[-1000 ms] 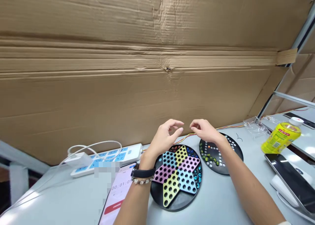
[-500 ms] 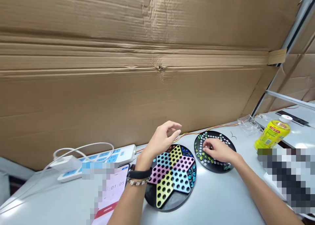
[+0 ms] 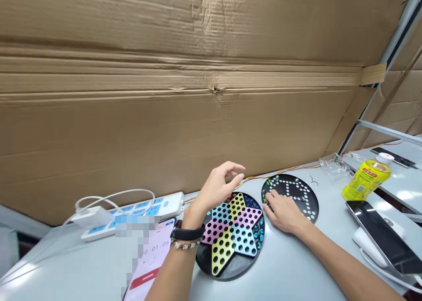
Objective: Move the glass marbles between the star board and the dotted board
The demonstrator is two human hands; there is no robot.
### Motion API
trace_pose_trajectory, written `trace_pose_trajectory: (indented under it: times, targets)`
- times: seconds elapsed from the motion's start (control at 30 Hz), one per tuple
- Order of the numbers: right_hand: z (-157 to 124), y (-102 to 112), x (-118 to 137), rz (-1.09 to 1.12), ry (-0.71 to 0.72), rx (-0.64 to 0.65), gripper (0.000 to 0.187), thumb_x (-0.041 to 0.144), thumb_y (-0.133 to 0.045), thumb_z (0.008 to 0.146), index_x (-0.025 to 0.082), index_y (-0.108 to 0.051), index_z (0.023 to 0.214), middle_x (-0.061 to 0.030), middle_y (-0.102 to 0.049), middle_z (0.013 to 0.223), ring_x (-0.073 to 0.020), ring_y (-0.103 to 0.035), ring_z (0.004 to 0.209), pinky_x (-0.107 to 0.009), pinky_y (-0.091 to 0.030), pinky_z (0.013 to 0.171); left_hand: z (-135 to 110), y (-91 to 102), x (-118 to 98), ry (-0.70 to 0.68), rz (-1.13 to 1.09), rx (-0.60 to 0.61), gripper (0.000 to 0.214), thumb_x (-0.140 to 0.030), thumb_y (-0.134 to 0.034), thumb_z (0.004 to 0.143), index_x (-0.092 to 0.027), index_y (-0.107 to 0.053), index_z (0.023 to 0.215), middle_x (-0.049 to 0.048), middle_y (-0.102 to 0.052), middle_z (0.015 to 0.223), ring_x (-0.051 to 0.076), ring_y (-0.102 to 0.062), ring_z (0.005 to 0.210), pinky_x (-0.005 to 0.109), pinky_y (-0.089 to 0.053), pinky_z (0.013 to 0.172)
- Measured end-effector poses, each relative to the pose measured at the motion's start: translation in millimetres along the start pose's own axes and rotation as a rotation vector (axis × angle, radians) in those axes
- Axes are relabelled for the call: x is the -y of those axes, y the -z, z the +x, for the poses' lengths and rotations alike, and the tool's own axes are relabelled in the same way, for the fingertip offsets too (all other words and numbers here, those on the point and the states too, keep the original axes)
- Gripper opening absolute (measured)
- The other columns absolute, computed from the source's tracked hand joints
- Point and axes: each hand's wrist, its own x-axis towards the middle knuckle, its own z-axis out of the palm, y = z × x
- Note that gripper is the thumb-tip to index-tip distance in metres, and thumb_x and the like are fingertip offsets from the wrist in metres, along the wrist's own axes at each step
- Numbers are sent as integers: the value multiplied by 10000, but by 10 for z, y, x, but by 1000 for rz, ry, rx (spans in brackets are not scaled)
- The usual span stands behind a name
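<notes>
My left hand (image 3: 221, 187), with a black band and a beaded bracelet at the wrist, hovers over the upper left of a round Chinese checkers board (image 3: 238, 272). Its fingers are curved and apart, holding nothing. The board has a yellow, pink and blue star full of holes; dark blue and teal marbles (image 3: 259, 235) lie in its right-hand rim sections. My right hand (image 3: 284, 212) reaches over the left edge of a round black lid (image 3: 298, 191) with white dots. Its fingers point down near green marbles (image 3: 266, 184), thumb apart; the hand covers part of the lid.
Left of the board lie a phone (image 3: 153, 252) with a running timer and a white power strip (image 3: 168, 206) with cables. At right are a yellow drink bottle (image 3: 365, 180), a dark phone (image 3: 384, 235) and clear plastic wrap (image 3: 334, 165). A cardboard wall (image 3: 148, 129) stands behind.
My right hand has moved left across the lid to its edge, and its thumb has spread from the fingers. The left hand has stayed nearly still. The view has shifted slightly.
</notes>
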Motion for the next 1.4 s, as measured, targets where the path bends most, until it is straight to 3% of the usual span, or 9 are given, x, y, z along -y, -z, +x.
trace_pose_trajectory:
  times: [0.17,0.4,0.57,0.67,0.93,1.17,1.4]
  targets:
    - [13,-25,-46,71,1,-18,296,354,-347,1041,201,-583,948,-81,-665,982,-209,-631,822,-303,-349,659,-9,18,-10,-8,1,-11,277,-427,-579,888,-217,-705,1015,51,-730,999,209,-682,893,353,-571,835]
    - [2,123,-347,285,-53,-53,370,373,-296,1050,224,-527,802,-38,-650,832,-192,-588,780,-295,-363,699,-24,34,-17,3,20,-24,290,-443,-584,885,-220,-714,1015,51,-733,986,214,-678,890,369,-568,858]
    - [-50,262,-410,314,-16,9,351,372,-349,1027,225,-538,771,-26,-637,768,-184,-563,712,-287,-343,667,-19,-19,-23,27,-36,15,290,-452,-589,878,-221,-703,1011,50,-727,957,215,-693,859,352,-587,794]
    - [-75,290,-374,343,11,107,232,335,-446,980,227,-585,828,-13,-656,763,-176,-570,695,-276,-326,634,-17,-43,-16,42,-65,42,286,-438,-589,876,-215,-698,1018,55,-727,976,214,-696,865,354,-590,789]
    - [-96,222,-265,188,73,94,211,414,-503,947,216,-577,940,-76,-687,1017,-233,-617,860,-316,-354,698,-19,-55,7,28,-39,53,282,-426,-595,877,-209,-711,1013,62,-739,985,221,-694,903,378,-576,862]
    - [-126,272,-277,157,73,161,153,364,-517,934,220,-558,967,-71,-689,1021,-239,-631,873,-312,-348,688,-15,-48,34,43,-33,68,307,-438,-579,886,-199,-708,1030,65,-737,1036,218,-690,930,373,-573,875]
    - [-54,81,-170,-16,86,74,173,314,-422,1004,198,-551,1004,-90,-687,1028,-223,-646,830,-307,-306,632,-25,-29,15,70,-33,65,306,-432,-579,879,-194,-698,1031,60,-741,1014,211,-704,888,358,-582,843]
